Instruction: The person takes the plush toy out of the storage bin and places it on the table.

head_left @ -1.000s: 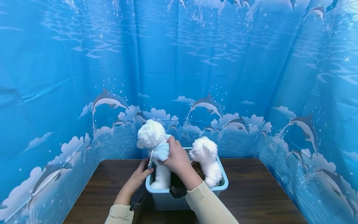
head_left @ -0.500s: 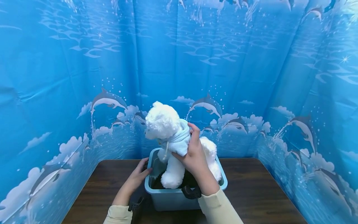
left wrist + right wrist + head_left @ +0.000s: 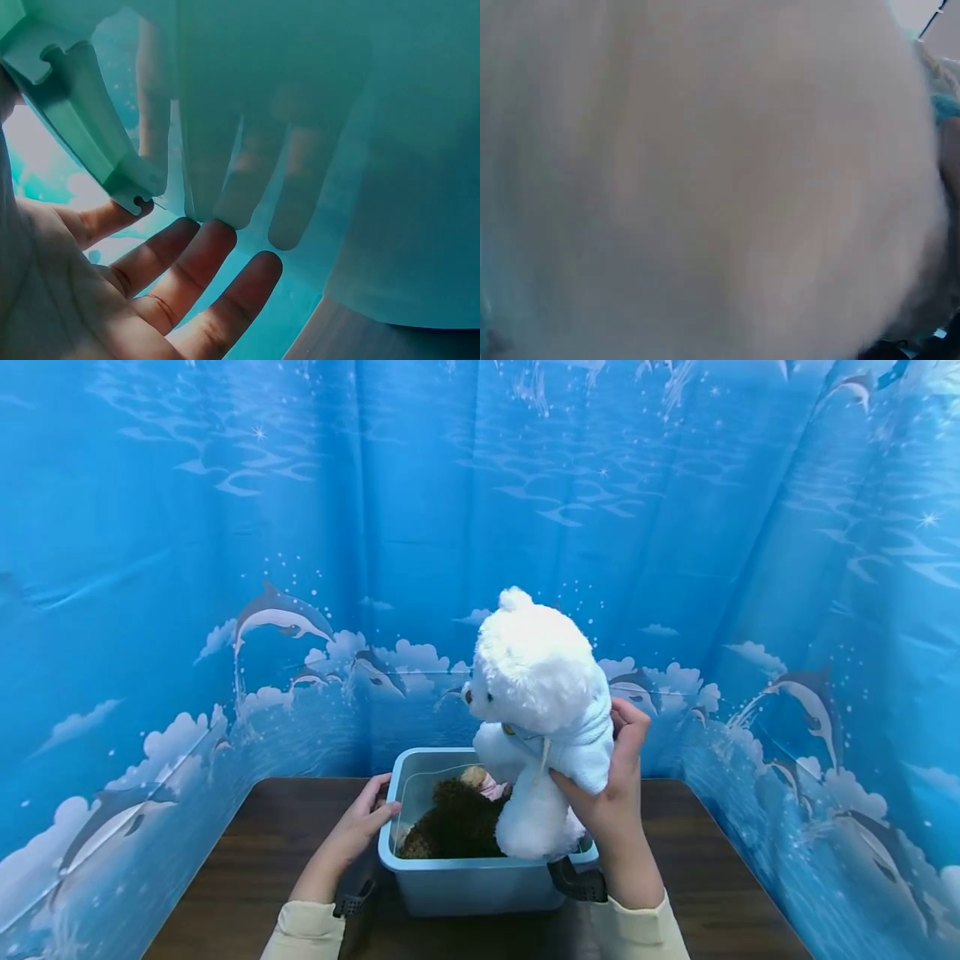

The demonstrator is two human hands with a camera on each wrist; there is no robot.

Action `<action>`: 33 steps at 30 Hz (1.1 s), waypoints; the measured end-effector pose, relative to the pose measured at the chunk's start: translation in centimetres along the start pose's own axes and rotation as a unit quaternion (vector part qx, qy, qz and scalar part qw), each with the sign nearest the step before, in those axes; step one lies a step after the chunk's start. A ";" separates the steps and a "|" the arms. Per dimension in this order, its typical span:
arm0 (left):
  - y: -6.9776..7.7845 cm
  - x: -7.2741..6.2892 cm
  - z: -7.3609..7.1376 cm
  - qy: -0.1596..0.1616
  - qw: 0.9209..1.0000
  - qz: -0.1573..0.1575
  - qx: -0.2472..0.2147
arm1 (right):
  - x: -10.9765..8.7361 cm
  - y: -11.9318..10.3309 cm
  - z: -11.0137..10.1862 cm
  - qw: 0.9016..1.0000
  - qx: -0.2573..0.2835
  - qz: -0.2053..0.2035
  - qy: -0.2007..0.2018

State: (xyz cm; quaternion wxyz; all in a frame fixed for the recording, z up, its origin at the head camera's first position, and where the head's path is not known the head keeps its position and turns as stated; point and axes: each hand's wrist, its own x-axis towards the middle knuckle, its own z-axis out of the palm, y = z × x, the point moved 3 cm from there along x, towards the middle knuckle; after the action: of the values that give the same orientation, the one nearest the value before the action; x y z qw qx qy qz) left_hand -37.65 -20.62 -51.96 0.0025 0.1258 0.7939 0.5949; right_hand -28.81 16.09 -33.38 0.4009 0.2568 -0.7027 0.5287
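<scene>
My right hand [image 3: 611, 789] grips a white teddy bear [image 3: 536, 668] by its light-blue hoodie [image 3: 588, 743], at the bear's back. The bear leans to the left, its head high above a light-blue plastic bin [image 3: 480, 885] and its legs overlapping the bin's front right in the head view. Blurred white fur [image 3: 727, 187] fills most of the right wrist view. At the bin's left rim, my left hand [image 3: 356, 831] holds the edge, thumb on top. In the left wrist view its fingertips [image 3: 259, 270] meet the outer wall [image 3: 420, 187].
Inside the bin lie dark-brown curly plush [image 3: 461, 818] and a small tan-and-pink plush [image 3: 483, 781]. The bin stands on a dark wooden table [image 3: 247, 860]. A blue dolphin-print curtain [image 3: 420, 527] encloses the back and sides.
My right hand has lifted the teddy bear up and carried it rightward, uncovering the brown plush and hiding the second white plush. My left hand stays at the rim; the bin has shifted slightly left.
</scene>
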 end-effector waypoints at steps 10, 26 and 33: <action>0.0 0.0 -0.1 -0.001 1.000 -0.001 0.007 | -2.1 -0.4 -4.6 0.995 0.072 -0.031 0.058; 0.0 -0.2 0.3 -0.001 1.000 -0.003 0.008 | -4.6 2.5 -13.2 0.977 -0.021 0.008 0.214; 0.3 -0.2 0.2 -0.006 1.000 -0.007 0.023 | -3.8 6.2 -16.8 0.957 -0.078 0.030 0.278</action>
State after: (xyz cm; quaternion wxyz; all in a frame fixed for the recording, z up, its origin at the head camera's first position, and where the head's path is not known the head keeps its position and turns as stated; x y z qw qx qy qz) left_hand -37.34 -20.38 -51.78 0.0084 0.1237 0.8081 0.5758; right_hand -26.69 33.70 -37.91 0.5837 0.0461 -0.6098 0.5342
